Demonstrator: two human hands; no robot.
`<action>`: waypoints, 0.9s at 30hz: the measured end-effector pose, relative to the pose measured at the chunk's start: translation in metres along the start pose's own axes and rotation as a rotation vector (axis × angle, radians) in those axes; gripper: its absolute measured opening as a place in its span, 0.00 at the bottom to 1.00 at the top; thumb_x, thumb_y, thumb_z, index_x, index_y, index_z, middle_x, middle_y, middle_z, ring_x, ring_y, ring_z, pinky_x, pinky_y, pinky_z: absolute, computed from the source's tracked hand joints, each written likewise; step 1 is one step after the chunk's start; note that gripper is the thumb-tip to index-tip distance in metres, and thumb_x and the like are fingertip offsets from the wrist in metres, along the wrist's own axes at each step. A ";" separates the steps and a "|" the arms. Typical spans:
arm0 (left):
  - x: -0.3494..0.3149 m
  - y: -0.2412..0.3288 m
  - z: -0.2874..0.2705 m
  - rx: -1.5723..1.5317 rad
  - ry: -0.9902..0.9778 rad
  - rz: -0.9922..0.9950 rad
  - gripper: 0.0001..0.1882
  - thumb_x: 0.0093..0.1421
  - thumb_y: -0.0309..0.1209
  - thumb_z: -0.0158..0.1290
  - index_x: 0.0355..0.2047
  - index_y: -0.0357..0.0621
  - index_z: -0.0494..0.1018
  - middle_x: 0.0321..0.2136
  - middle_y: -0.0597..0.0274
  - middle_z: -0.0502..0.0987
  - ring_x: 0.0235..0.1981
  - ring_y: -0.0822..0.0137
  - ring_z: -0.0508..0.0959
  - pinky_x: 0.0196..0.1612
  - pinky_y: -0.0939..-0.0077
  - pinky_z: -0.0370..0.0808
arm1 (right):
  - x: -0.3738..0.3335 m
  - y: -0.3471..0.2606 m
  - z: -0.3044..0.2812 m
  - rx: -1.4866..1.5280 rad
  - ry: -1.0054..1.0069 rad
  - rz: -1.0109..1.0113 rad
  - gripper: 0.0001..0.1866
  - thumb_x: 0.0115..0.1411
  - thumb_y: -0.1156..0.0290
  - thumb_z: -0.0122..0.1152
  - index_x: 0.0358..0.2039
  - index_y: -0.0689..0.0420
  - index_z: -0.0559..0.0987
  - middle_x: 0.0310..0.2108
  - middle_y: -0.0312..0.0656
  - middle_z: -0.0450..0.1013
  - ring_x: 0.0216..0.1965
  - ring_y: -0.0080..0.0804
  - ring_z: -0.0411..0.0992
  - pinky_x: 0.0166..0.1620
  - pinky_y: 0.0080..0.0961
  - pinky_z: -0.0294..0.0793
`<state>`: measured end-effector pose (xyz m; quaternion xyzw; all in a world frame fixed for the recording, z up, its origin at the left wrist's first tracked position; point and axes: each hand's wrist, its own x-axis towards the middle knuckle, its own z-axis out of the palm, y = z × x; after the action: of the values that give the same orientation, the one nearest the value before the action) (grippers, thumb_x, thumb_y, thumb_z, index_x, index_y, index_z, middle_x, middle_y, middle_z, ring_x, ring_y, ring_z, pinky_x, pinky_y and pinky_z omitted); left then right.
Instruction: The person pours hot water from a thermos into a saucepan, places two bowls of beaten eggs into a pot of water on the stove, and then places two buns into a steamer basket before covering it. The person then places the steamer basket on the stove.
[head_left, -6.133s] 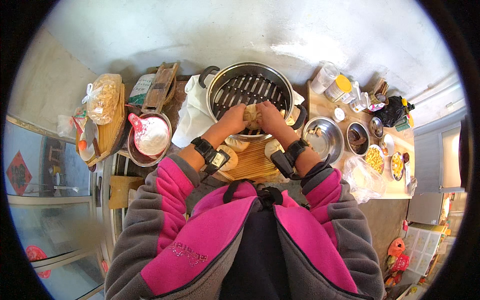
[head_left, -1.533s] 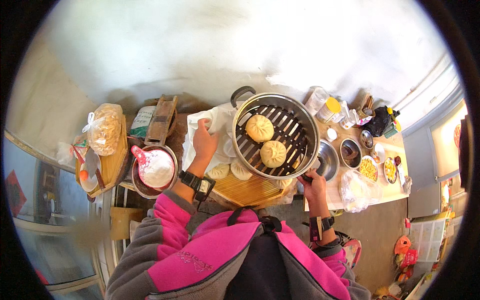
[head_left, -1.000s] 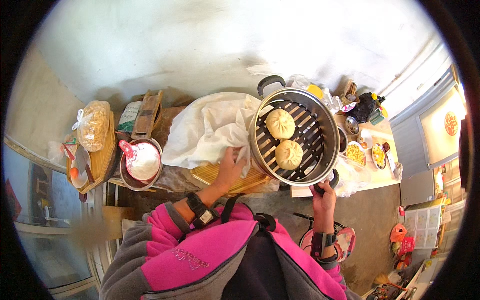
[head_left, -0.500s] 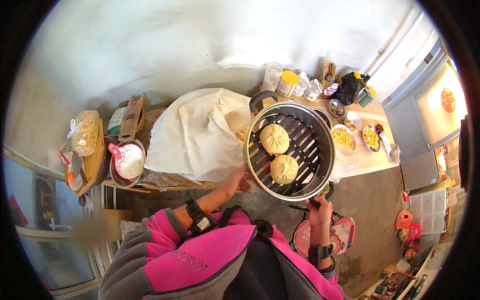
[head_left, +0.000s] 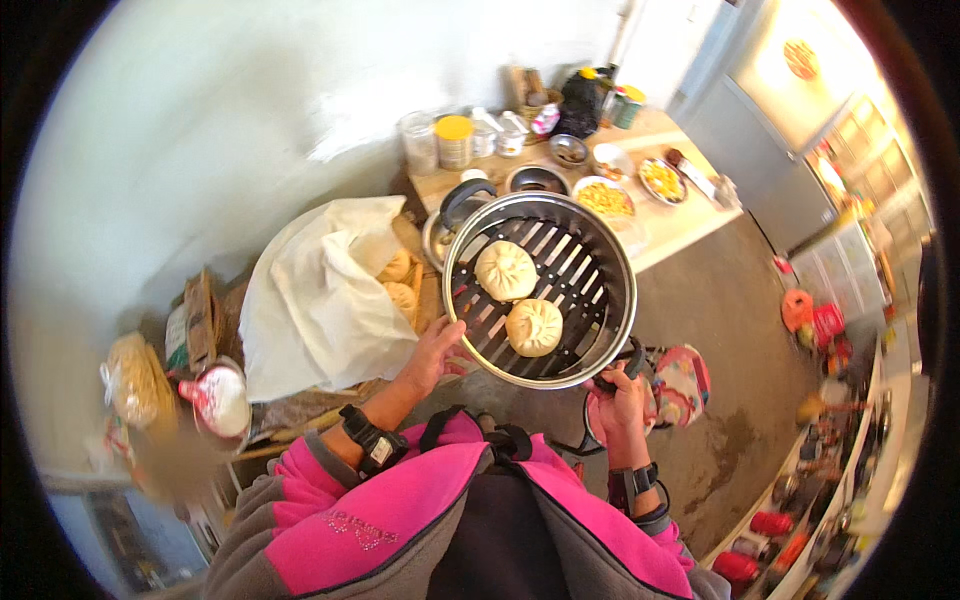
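In front of me I hold a round metal steamer basket (head_left: 613,285) with a slotted bottom, clear of the table. Two pleated buns sit inside, one bun (head_left: 505,270) farther left and the other bun (head_left: 534,328) nearer me, touching or almost touching. My right hand (head_left: 622,405) is closed round the near black handle (head_left: 625,362). At the lower left wall my left hand (head_left: 432,358) grips the basket, its thumb by the rim and its other fingers partly hidden. The far black handle (head_left: 466,203) is free. More buns (head_left: 400,298) show from under a white cloth (head_left: 320,310) at left.
A wooden table (head_left: 655,245) behind the basket carries a bowl of yellow chunks (head_left: 662,180), a plate of diced food (head_left: 605,198), a dark pan (head_left: 538,180) and jars (head_left: 455,142). Flour in a bowl (head_left: 222,400) stands left. A patterned stool (head_left: 682,385) is at right.
My view has turned to the right. The basket has moved rightward away from the cloth, uncovering buns at its edge. My left hand now has its thumb up at the rim.
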<state>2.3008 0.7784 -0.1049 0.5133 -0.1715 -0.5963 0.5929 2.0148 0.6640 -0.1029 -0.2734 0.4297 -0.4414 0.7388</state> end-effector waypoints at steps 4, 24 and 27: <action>0.006 0.006 0.002 0.003 -0.177 -0.107 0.23 0.56 0.45 0.52 0.48 0.48 0.64 0.38 0.66 0.70 0.31 0.70 0.75 0.32 0.75 0.72 | -0.034 0.010 -0.010 0.106 0.083 -0.069 0.08 0.49 0.84 0.47 0.26 0.56 0.64 0.30 0.41 0.71 0.30 0.33 0.73 0.31 0.32 0.79; -0.061 -0.075 0.086 0.498 -0.630 -0.416 0.13 0.51 0.30 0.54 0.37 0.41 0.68 0.30 0.65 0.73 0.30 0.71 0.74 0.33 0.74 0.75 | -0.299 0.089 -0.073 0.304 0.732 -0.381 0.08 0.50 0.83 0.48 0.22 0.55 0.64 0.25 0.36 0.68 0.28 0.28 0.70 0.35 0.33 0.80; -0.074 -0.091 0.104 0.541 -0.706 -0.441 0.12 0.51 0.29 0.54 0.36 0.41 0.68 0.28 0.65 0.72 0.29 0.72 0.74 0.31 0.75 0.75 | -0.330 0.102 -0.085 0.318 0.807 -0.427 0.08 0.49 0.84 0.48 0.22 0.55 0.64 0.25 0.35 0.67 0.27 0.27 0.70 0.35 0.34 0.80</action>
<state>2.1511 0.8234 -0.1058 0.4394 -0.3978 -0.7791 0.2042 1.9037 1.0022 -0.0938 -0.0464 0.5433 -0.7143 0.4386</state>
